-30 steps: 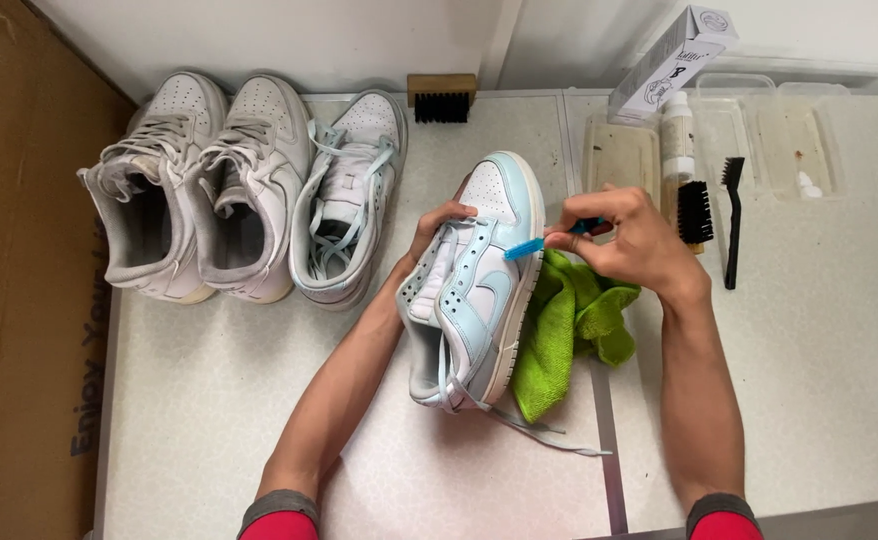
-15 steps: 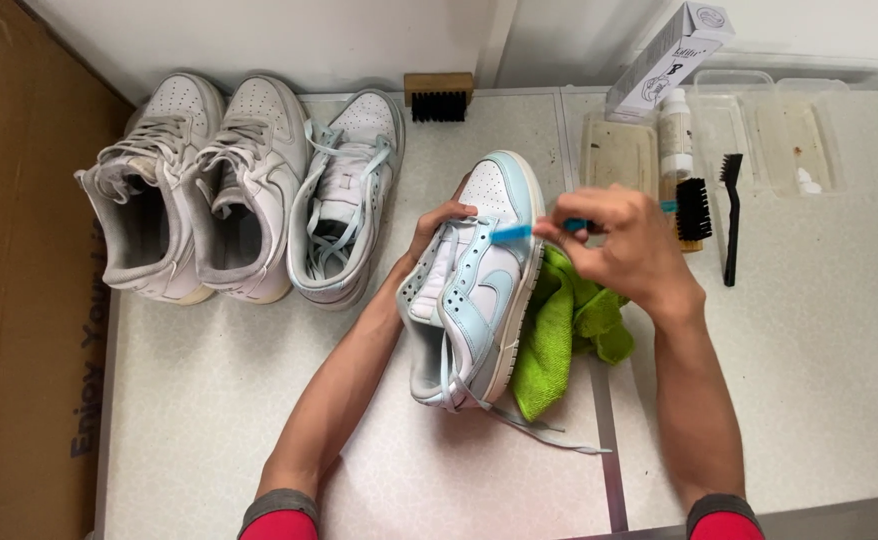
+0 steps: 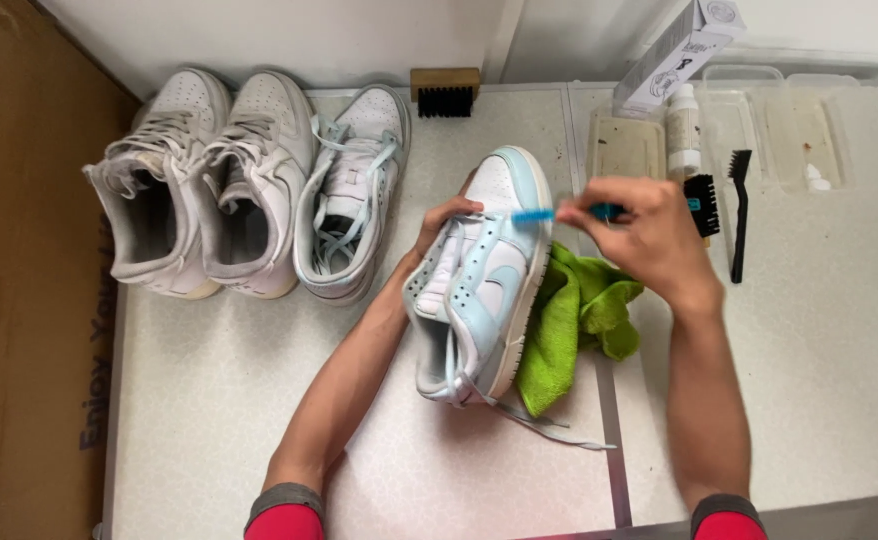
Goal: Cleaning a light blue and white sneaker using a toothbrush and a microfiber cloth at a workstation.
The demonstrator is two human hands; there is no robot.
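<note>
A white and pale blue sneaker (image 3: 484,275) lies tilted on its side in the middle of the speckled table (image 3: 209,440), its lace trailing toward me. My left hand (image 3: 444,220) grips its far side near the toe and steadies it. My right hand (image 3: 639,235) pinches a small blue brush (image 3: 549,214) whose head touches the sneaker's upper edge by the toe. A green cloth (image 3: 579,315) is bunched under and to the right of the sneaker.
Three more sneakers (image 3: 249,185) stand in a row at the back left. A wooden brush (image 3: 446,92) lies at the back wall. At the back right sit clear trays (image 3: 779,130), a white box (image 3: 684,50), a bottle (image 3: 683,130) and black brushes (image 3: 737,210). Cardboard (image 3: 19,300) borders the left.
My right hand has moved up and to the left, carrying the blue brush from the sneaker's side to its edge near the toe. My left hand keeps its hold.
</note>
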